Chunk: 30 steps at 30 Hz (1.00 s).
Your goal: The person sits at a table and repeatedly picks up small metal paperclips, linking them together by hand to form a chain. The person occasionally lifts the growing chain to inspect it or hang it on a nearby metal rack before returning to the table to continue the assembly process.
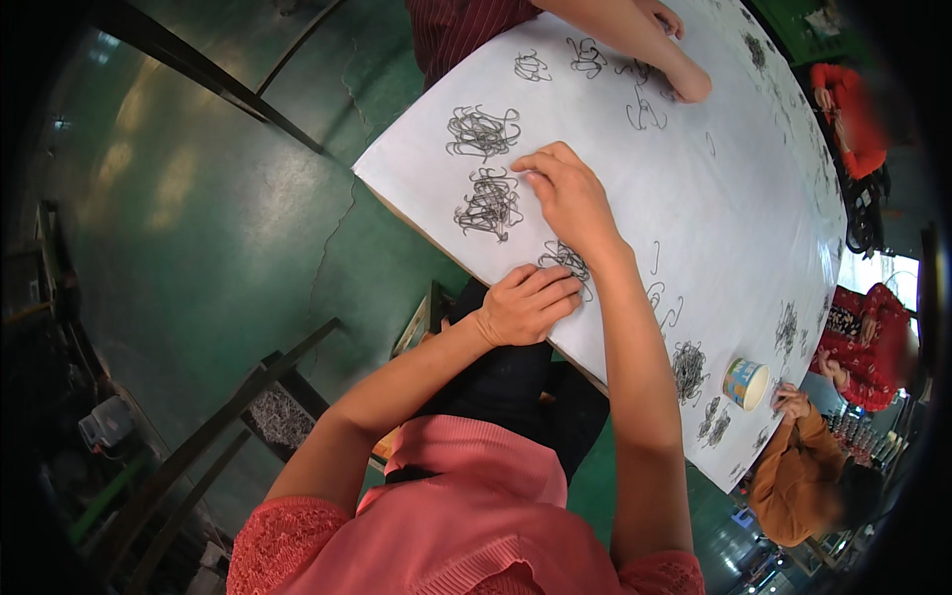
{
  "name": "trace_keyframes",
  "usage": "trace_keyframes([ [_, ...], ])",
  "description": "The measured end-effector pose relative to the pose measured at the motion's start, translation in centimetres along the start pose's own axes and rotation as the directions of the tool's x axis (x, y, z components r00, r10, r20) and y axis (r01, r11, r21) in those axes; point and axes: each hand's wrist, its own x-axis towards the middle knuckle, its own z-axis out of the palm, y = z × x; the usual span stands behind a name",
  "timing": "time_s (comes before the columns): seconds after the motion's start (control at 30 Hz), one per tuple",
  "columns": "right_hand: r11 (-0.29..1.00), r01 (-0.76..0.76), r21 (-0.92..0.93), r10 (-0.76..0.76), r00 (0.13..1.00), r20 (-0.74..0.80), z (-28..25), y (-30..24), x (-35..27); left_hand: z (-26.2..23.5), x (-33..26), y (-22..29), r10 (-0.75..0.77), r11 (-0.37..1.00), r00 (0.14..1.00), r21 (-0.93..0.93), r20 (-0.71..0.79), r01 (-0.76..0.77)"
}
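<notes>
We're at the white-covered table [694, 198], centre frame, working w/ small bent wire hooks. Our left hand [526, 302] lies flat, fingers loosely curled, pressing on a small clump of hooks [567, 260] at the table's near edge; it isn't gripping anything we can see. Our right hand [567, 193] reaches up-frame, fingers together, tips touching the tangled pile [489, 205]; whether it pinches a hook we can't tell, the fingertips cover that spot.

Progress, as we judge it: 2 big tangles remain, that pile and another pile [482, 132] above it, so most is left. A few single hooks [664, 297] lie apart just right of our forearm, maybe sorted already.

Hard to make out: hook shape is too fine. A paper cup [746, 383] sits lower right, contents not visible. Other people's hands [684, 74] at the top are partly cut off.
</notes>
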Motion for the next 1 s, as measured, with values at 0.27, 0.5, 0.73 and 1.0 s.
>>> trace_keyframes([
  [0.27, 1.0, 0.02, -0.013, -0.021, 0.999, -0.041, -0.8, 0.1, -0.8, -0.3, 0.3, 0.0, 0.01, 1.0, 1.0, -0.021, 0.013, -0.01],
  [0.5, 0.961, -0.276, -0.023, 0.277, 0.957, 0.091, -6.9, 1.8, -6.6, -4.1, -1.0, -1.5, -0.38, 0.896, 0.914, -0.302, -0.139, 0.326],
  [0.73, 0.938, -0.321, -0.13, 0.318, 0.947, -0.045, -3.1, 1.1, -13.2, -7.5, 0.2, -5.6, -0.554, 0.832, 0.831, -0.077, -0.051, 0.55],
  [1.0, 0.933, -0.358, -0.017, 0.35, 0.92, -0.177, -1.3, 0.6, -13.5, -4.3, 2.0, -5.0, -0.524, 0.838, 0.846, 0.24, 0.104, 0.49],
])
